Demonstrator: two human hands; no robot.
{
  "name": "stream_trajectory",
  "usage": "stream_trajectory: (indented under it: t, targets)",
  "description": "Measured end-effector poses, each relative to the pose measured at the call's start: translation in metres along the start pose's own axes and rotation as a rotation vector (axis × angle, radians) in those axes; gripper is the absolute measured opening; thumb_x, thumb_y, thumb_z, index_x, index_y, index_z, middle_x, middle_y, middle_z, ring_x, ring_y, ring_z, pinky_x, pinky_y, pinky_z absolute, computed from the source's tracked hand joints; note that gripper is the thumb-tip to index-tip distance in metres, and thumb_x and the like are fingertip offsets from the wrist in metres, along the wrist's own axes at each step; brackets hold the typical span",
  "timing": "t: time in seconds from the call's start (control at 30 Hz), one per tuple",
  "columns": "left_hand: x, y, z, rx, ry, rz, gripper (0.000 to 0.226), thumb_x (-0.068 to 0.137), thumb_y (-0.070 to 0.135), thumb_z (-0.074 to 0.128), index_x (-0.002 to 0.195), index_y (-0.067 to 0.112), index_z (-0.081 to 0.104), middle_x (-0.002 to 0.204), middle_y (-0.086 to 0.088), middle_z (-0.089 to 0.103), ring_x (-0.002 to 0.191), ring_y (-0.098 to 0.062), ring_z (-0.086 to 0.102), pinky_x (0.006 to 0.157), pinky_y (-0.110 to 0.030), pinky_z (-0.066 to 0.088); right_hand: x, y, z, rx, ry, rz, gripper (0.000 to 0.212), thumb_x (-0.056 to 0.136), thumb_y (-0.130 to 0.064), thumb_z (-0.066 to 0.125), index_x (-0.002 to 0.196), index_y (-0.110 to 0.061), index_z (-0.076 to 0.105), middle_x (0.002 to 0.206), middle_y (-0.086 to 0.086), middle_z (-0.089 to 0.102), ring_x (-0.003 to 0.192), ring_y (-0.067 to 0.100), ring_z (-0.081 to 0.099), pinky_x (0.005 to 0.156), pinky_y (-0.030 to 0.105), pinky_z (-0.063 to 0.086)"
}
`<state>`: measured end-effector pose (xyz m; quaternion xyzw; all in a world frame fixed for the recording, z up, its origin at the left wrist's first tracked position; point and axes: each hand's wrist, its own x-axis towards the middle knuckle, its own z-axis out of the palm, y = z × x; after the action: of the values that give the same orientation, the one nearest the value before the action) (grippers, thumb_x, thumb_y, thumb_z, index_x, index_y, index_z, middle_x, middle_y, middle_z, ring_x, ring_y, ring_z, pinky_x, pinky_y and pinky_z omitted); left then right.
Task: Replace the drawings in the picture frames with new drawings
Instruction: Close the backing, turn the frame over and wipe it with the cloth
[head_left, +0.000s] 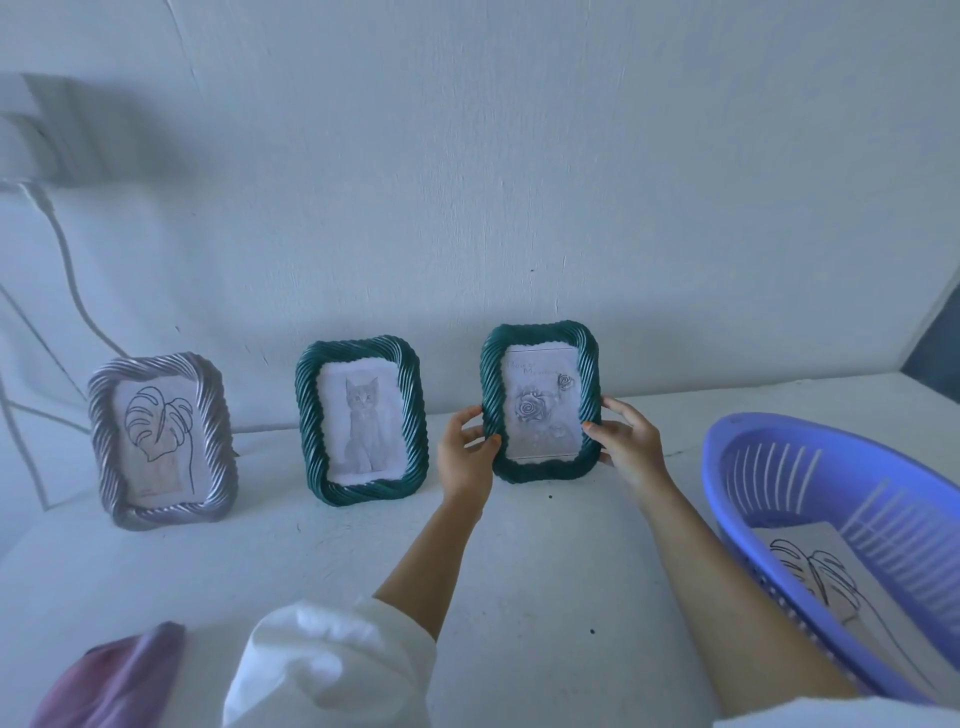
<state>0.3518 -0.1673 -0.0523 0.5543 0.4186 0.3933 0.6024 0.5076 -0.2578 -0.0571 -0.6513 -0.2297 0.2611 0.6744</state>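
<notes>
White table (311, 571), 3 frames. Now left hand (465, 457) & right hand (626, 441) grip rose frame (537, 335), rightmost, fingers curled round its sides. Untouched: cat frame (358, 348), leaf frame (156, 366); spare drawing (821, 577) in basket (779, 431). Prob. early on.

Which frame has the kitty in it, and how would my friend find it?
Three twisty-edged frames are lined up on the white table by the wall. The kitty frame is the middle one, between the silver leaf frame and the rose frame. It is green like the rose frame, but nobody is holding it, and it shows a sitting grey kitten.
</notes>
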Motion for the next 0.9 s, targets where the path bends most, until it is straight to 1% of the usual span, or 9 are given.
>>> stream_trajectory:
  t: [0.23,0.33,0.4,0.47,0.63,0.73,0.77,0.83,0.9]
  targets:
    - [-0.002,0.002,0.001,0.026,0.016,-0.002,0.041,0.088,0.0,0.059,0.126,0.013,0.052,0.119,-0.015,0.062,0.097,-0.021,0.059,0.08,-0.03,0.053,-0.001,-0.002,0.002,0.023,0.0,0.015,0.042,0.082,0.004,0.063,0.122,-0.007,0.055,0.083,0.011,0.067,0.069,0.017,0.064,0.067,0.027,0.054]
    - [-0.004,0.001,0.002,0.066,0.034,0.018,0.041,0.088,0.003,0.06,0.127,0.013,0.051,0.125,-0.012,0.061,0.108,-0.023,0.06,0.083,-0.029,0.051,-0.002,-0.003,0.001,-0.016,0.018,0.002,0.044,0.081,0.001,0.064,0.124,-0.006,0.055,0.093,0.015,0.067,0.074,0.015,0.064,0.074,0.028,0.052]
    - [-0.007,0.0,0.002,0.118,0.051,0.039,0.043,0.088,0.007,0.061,0.129,0.015,0.051,0.13,-0.01,0.058,0.118,-0.024,0.056,0.09,-0.032,0.048,-0.005,-0.004,0.002,-0.056,0.041,-0.012,0.044,0.082,-0.002,0.064,0.125,-0.007,0.053,0.1,0.014,0.066,0.08,0.015,0.062,0.069,0.021,0.049]
    - [-0.012,0.001,0.001,0.178,0.068,0.069,0.044,0.089,0.01,0.061,0.13,0.017,0.05,0.133,-0.009,0.055,0.124,-0.022,0.051,0.092,-0.03,0.044,-0.009,-0.005,0.004,-0.109,0.077,-0.022,0.044,0.084,-0.006,0.062,0.127,-0.007,0.052,0.109,0.013,0.064,0.091,0.018,0.059,0.071,0.022,0.044]
    - [-0.036,0.006,-0.009,0.34,0.119,0.173,0.04,0.093,0.015,0.054,0.132,0.018,0.05,0.135,-0.005,0.053,0.126,-0.021,0.048,0.097,-0.028,0.04,-0.04,-0.006,0.01,-0.466,0.15,-0.052,0.043,0.092,-0.018,0.048,0.134,-0.011,0.044,0.141,0.005,0.047,0.127,0.023,0.046,0.1,0.034,0.037]
    - [-0.057,0.006,-0.013,0.495,0.113,0.236,0.038,0.094,0.021,0.051,0.132,0.018,0.05,0.136,-0.007,0.052,0.126,-0.024,0.046,0.099,-0.033,0.04,-0.071,-0.012,0.014,-0.671,0.101,-0.11,0.033,0.093,-0.014,0.039,0.124,-0.009,0.05,0.13,0.01,0.055,0.107,0.025,0.053,0.084,0.034,0.041]
    - [-0.064,0.006,-0.013,0.541,0.106,0.254,0.037,0.094,0.022,0.051,0.131,0.018,0.051,0.135,-0.008,0.052,0.124,-0.025,0.045,0.099,-0.034,0.04,-0.082,-0.014,0.015,-0.726,0.069,-0.128,0.033,0.094,-0.013,0.038,0.125,-0.01,0.05,0.131,0.01,0.055,0.107,0.025,0.053,0.083,0.033,0.041]
    - [-0.081,0.008,-0.012,0.609,0.08,0.283,0.035,0.095,0.024,0.048,0.13,0.018,0.052,0.134,-0.008,0.052,0.122,-0.027,0.045,0.098,-0.036,0.04,-0.103,-0.019,0.013,-0.816,0.031,-0.167,0.04,0.095,-0.012,0.037,0.134,-0.01,0.043,0.14,0.007,0.048,0.122,0.026,0.048,0.093,0.032,0.04]
    - [-0.1,0.009,-0.009,0.659,0.032,0.31,0.035,0.095,0.025,0.046,0.13,0.019,0.051,0.132,-0.007,0.052,0.121,-0.026,0.044,0.098,-0.035,0.039,-0.125,-0.03,0.004,-0.867,0.047,-0.245,0.041,0.095,-0.01,0.037,0.135,-0.009,0.043,0.141,0.007,0.047,0.124,0.027,0.047,0.094,0.032,0.04]
